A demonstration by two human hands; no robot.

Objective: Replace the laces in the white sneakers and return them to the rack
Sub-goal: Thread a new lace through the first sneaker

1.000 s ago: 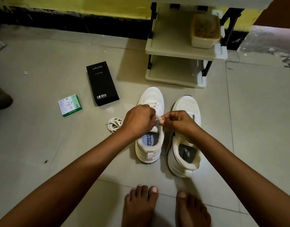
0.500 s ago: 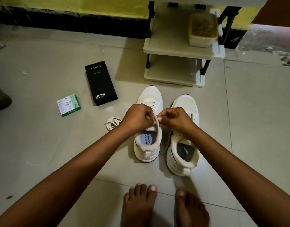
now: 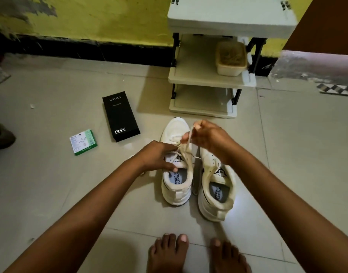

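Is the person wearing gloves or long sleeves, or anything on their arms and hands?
No gloves and no sleeves in view. Both forearms are bare right up to the picture's edge. The left hand and the right hand show no rings, and neither wrist has a watch or bracelet. The feet at the bottom are bare too.

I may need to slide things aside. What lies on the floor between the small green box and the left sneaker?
The head view shows the black vivo box, set slightly farther back, and the left hand.
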